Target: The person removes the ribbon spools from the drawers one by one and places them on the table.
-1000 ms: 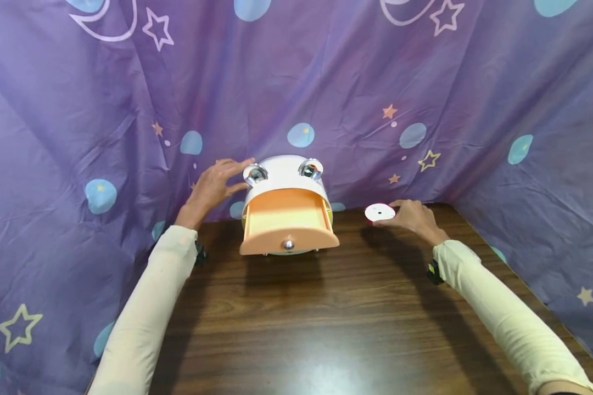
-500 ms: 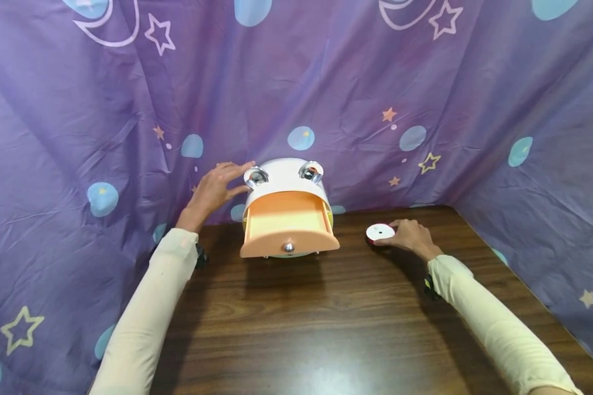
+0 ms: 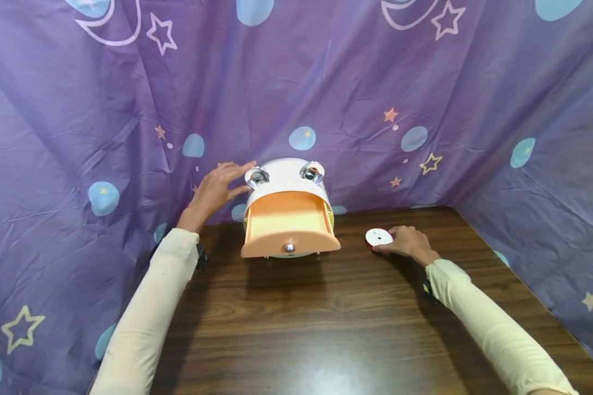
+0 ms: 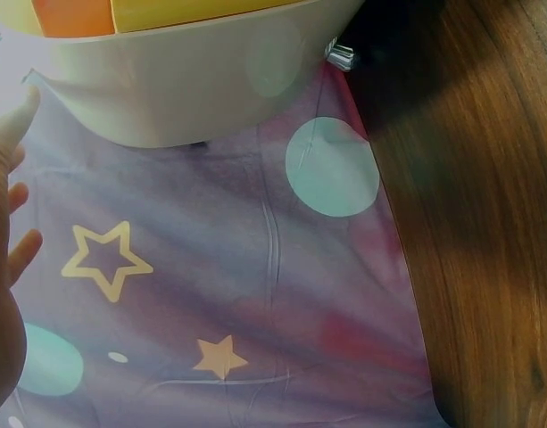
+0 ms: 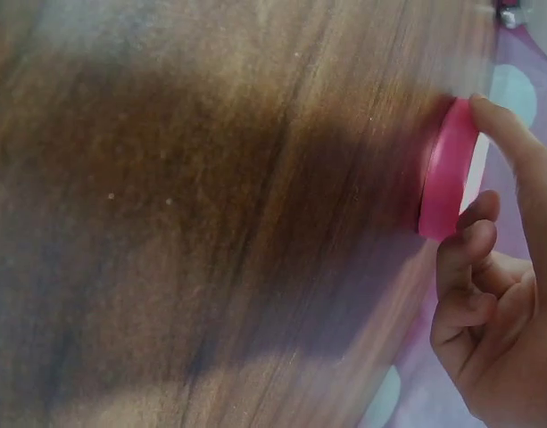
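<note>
Right hand (image 3: pixel 409 243) is down on the wooden surface (image 3: pixel 326 329), fingers (image 5: pixel 509 134) pinching a small round disc (image 3: pixel 379 237), white on top with a pink rim, and that rim shows clearly in the right wrist view. The disc sits flat on the surface, to the right of the little cabinet (image 3: pixel 286 181) and a bit nearer than its body. Over on the left, the left hand (image 3: pixel 216 189) lies against the cabinet's upper left side, fingers straight and relaxed, gripping nothing, tips up by the left chrome knob (image 3: pixel 256 176). A second chrome knob (image 3: pixel 312 171) sits on the right of the top. The cabinet's peach drawer (image 3: pixel 287 222) stands pulled out toward the near side, its small silver pull (image 3: pixel 289 247) facing us. Behind it all hangs a purple cloth (image 3: pixel 128 99) with stars and blue dots, wrapping left, far and right.
</note>
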`<state>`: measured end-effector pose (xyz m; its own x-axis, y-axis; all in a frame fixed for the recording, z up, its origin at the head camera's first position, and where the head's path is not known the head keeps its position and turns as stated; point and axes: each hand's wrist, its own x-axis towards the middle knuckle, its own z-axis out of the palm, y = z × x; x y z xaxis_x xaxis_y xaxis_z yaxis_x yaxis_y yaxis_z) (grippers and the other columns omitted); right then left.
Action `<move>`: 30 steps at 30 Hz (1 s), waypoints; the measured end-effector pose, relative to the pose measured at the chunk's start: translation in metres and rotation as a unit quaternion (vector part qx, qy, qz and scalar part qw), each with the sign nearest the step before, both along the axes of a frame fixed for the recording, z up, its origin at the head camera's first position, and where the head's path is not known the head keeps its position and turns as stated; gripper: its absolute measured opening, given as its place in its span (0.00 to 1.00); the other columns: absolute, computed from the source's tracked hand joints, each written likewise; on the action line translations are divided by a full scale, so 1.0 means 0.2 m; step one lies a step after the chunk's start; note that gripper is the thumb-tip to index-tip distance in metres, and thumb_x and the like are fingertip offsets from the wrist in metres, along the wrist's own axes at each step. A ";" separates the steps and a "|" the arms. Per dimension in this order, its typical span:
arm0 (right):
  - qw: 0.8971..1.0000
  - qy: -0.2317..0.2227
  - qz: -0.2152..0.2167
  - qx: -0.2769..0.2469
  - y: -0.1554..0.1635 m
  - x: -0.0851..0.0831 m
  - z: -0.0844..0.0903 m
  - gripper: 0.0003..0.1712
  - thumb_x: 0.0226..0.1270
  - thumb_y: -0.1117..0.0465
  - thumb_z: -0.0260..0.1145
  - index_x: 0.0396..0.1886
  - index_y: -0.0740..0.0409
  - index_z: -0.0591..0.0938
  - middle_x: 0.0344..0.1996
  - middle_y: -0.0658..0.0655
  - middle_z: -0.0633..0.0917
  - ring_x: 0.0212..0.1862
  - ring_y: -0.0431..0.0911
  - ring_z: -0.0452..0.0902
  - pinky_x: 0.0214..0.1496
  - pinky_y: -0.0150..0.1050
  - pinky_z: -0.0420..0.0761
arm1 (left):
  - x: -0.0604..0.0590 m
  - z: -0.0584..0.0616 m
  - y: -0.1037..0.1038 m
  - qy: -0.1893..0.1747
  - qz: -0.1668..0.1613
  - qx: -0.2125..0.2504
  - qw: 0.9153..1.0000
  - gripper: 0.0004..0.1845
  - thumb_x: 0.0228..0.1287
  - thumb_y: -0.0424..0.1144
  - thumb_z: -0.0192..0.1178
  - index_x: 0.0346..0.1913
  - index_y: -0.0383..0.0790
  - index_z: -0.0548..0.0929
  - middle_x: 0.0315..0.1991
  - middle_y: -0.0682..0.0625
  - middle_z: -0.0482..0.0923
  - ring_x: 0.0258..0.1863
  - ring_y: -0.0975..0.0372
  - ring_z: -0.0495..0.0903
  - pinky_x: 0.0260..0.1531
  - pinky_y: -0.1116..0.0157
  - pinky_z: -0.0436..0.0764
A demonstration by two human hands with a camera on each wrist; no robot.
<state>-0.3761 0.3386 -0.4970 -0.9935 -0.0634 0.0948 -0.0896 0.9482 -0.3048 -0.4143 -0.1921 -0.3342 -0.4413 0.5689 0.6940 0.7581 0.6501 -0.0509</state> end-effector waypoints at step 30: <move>1.000 0.017 -0.008 0.006 0.04 -0.01 0.01 0.58 0.48 0.21 0.74 0.66 0.60 0.81 0.54 0.74 0.84 0.49 0.71 0.83 0.37 0.62 0.83 | -0.01 -0.01 -0.01 0.011 -0.018 0.005 1.000 0.37 0.57 0.40 0.79 0.72 0.47 0.78 0.49 0.40 0.87 0.52 0.46 0.83 0.65 0.44 0.77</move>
